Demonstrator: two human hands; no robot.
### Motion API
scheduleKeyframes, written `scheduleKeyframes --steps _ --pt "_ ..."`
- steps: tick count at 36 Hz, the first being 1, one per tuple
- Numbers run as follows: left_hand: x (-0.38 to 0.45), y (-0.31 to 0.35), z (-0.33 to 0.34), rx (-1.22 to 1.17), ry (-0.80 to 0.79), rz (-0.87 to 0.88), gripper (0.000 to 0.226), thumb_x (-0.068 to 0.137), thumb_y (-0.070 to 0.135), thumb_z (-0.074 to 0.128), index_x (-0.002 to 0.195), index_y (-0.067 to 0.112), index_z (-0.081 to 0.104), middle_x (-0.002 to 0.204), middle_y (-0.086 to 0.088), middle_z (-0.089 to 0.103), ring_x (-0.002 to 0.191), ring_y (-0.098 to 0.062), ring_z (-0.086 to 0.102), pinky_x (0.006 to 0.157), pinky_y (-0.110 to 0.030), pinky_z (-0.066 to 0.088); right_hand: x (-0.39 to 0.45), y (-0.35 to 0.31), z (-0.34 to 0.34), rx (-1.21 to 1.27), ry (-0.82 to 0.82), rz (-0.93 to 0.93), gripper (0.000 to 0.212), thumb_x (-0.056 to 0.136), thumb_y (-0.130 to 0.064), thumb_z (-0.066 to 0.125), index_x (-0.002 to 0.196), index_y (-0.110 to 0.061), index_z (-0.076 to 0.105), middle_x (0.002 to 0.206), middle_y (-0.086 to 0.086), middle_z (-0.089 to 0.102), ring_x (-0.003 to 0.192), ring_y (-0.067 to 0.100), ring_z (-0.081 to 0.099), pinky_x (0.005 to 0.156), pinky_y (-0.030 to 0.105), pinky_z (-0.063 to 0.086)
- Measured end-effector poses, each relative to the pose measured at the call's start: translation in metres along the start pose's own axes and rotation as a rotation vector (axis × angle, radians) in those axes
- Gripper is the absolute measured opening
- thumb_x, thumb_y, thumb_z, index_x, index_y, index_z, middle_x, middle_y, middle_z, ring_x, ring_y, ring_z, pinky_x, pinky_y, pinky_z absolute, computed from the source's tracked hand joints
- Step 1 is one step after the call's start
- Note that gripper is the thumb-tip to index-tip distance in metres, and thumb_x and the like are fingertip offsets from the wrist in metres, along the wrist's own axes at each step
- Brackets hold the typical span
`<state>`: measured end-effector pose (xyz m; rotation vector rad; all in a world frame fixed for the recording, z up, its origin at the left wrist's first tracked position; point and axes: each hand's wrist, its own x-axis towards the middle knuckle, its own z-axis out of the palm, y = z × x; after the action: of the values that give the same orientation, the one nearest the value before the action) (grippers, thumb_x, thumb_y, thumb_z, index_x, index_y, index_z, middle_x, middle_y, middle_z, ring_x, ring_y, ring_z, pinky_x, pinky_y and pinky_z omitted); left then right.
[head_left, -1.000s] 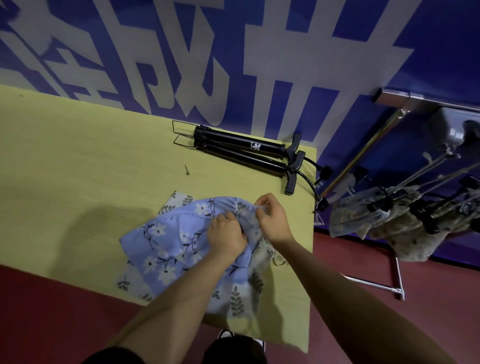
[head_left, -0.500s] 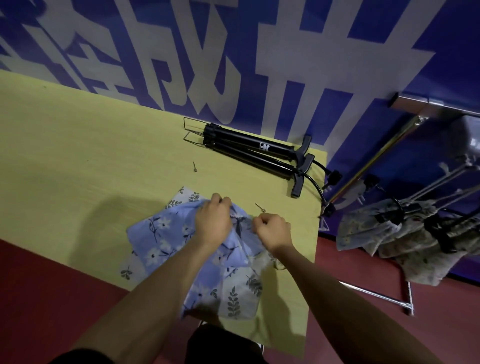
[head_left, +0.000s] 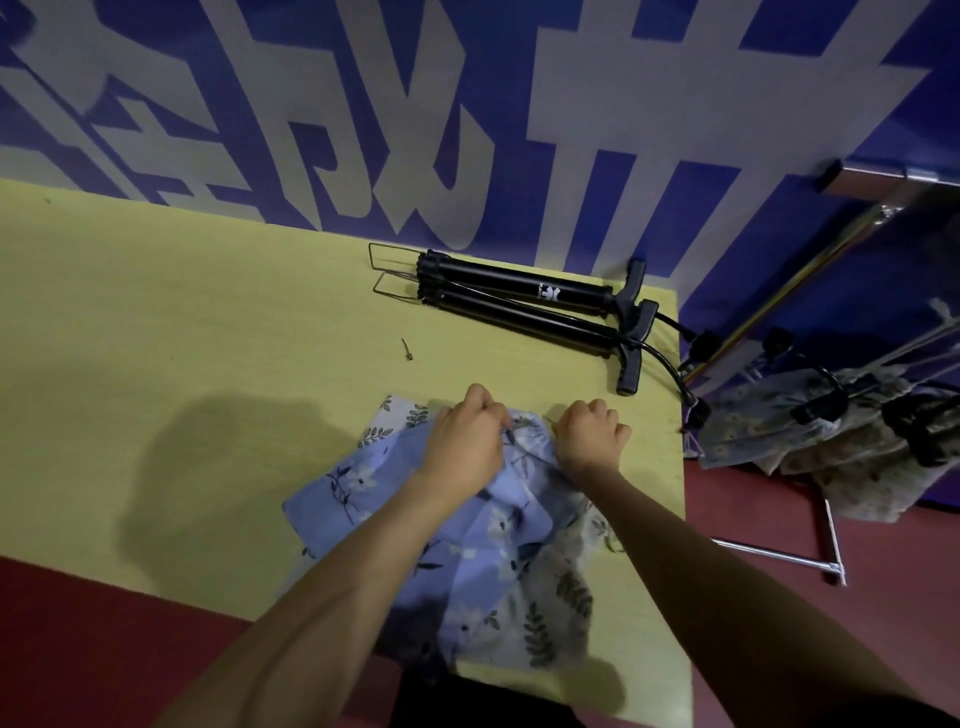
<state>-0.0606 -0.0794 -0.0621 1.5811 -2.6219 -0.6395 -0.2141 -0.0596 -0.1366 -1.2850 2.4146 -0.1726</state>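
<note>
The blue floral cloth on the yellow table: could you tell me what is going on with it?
A person is working on the blue floral cloth, which lies on the yellow table. The left hand and right hand grip its gathered far edge, slightly apart. Two black pumps lie farther back on the table.

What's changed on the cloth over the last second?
The left hand and right hand, close together on the top edge of the blue floral cloth a second ago, have drawn apart along it, both still gripping. The black pumps and small needle stayed put.
</note>
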Motion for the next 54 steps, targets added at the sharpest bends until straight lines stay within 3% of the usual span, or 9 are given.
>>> scheduleKeyframes --steps 6,10,13,17,22,32,42,51,54 --pt "0.001 -0.005 -0.004 0.008 -0.051 0.056 0.05 0.091 0.003 0.045 0.138 0.017 0.045 0.132 -0.007 0.038 0.11 -0.032 0.046 0.1 -0.034 0.031 -0.005 -0.008 -0.01 0.325 0.149 -0.084 0.01 0.096 -0.019 0.044 0.094 -0.014 0.053 0.099 0.007 0.056 0.094 0.028 0.05 0.084 0.034 0.024" --pt "-0.001 -0.006 -0.006 -0.022 -0.159 0.044 0.049 0.086 0.0 0.05 0.133 0.012 0.048 0.126 -0.01 0.037 0.111 -0.034 0.044 0.101 -0.038 0.034 -0.019 -0.02 -0.029 0.457 0.122 -0.246 0.01 0.095 -0.023 0.052 0.086 -0.019 0.052 0.084 -0.004 0.057 0.078 0.019 0.052 0.08 0.03 0.025" --pt "-0.005 -0.008 -0.006 -0.054 -0.167 -0.005 0.046 0.084 -0.002 0.052 0.129 0.008 0.049 0.125 -0.011 0.035 0.11 -0.035 0.044 0.098 -0.041 0.04 -0.031 -0.022 -0.031 0.418 0.04 -0.338 0.009 0.092 -0.024 0.057 0.085 -0.019 0.06 0.093 0.0 0.058 0.091 0.021 0.051 0.087 0.035 0.034" --pt "-0.011 -0.012 -0.011 -0.097 -0.083 -0.037 0.044 0.084 -0.005 0.052 0.127 0.005 0.049 0.129 -0.009 0.034 0.109 -0.033 0.045 0.095 -0.039 0.042 -0.048 -0.021 -0.021 0.229 -0.025 -0.369 0.01 0.088 -0.029 0.06 0.087 -0.023 0.068 0.108 0.001 0.046 0.107 0.024 0.036 0.075 0.028 0.017" --pt "-0.014 -0.02 -0.021 -0.074 0.028 -0.03 0.041 0.086 -0.003 0.046 0.127 0.005 0.05 0.129 -0.011 0.036 0.103 -0.032 0.048 0.089 -0.036 0.037 -0.054 -0.032 -0.018 0.198 -0.002 -0.4 0.018 0.089 -0.04 0.059 0.089 -0.028 0.073 0.11 -0.002 0.039 0.107 0.022 0.031 0.079 0.029 0.016" --pt "0.01 -0.036 -0.047 -0.159 0.216 -0.07 0.039 0.091 0.005 0.043 0.129 0.004 0.049 0.124 -0.014 0.04 0.101 -0.034 0.049 0.087 -0.036 0.039 -0.026 -0.079 -0.052 0.498 0.203 -0.366 0.013 0.091 -0.02 0.057 0.093 -0.011 0.067 0.101 -0.001 0.043 0.107 0.024 0.04 0.084 0.026 0.022" --pt "0.055 -0.055 -0.056 -0.125 0.182 -0.107 0.031 0.087 0.005 0.046 0.115 0.004 0.059 0.12 -0.012 0.043 0.099 -0.033 0.05 0.089 -0.039 0.042 0.045 -0.098 -0.063 0.053 0.02 -0.234 0.051 0.088 -0.017 0.052 0.138 -0.012 0.041 0.142 0.012 0.04 0.127 0.034 0.039 0.103 0.042 0.032" --pt "0.087 -0.071 -0.051 -0.019 0.115 -0.107 0.031 0.09 0.015 0.048 0.12 0.007 0.052 0.124 -0.009 0.04 0.11 -0.029 0.047 0.097 -0.035 0.031 0.093 -0.092 -0.052 -0.27 -0.075 -0.24 0.055 0.088 -0.014 0.054 0.138 -0.008 0.031 0.143 0.015 0.039 0.131 0.033 0.038 0.109 0.041 0.029" --pt "0.096 -0.071 -0.047 -0.03 0.108 -0.084 0.047 0.09 0.017 0.051 0.135 0.01 0.039 0.13 -0.01 0.038 0.117 -0.029 0.045 0.1 -0.037 0.03 0.102 -0.091 -0.043 -0.382 -0.042 -0.275 0.047 0.091 -0.014 0.051 0.135 -0.009 0.035 0.14 0.014 0.04 0.13 0.033 0.038 0.109 0.041 0.029"
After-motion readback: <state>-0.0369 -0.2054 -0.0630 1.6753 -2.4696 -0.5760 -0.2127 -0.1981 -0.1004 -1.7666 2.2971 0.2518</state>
